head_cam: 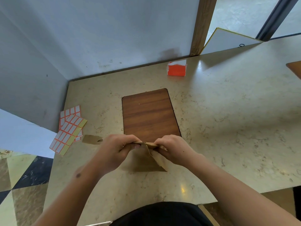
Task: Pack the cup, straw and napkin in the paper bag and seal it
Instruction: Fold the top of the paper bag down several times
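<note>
Paper bag (146,160): your left hand (117,149) and right hand (172,149) both pinch its top, folding it closed for sealing.

We see both hands pinching the folded top of a brown paper bag (146,158) standing on the marble table (228,119), the left hand (116,150) and right hand (174,148) at either end. Sticker sheets (68,129) lie left; an orange box (177,69), perhaps napkins, stands far back.
</note>
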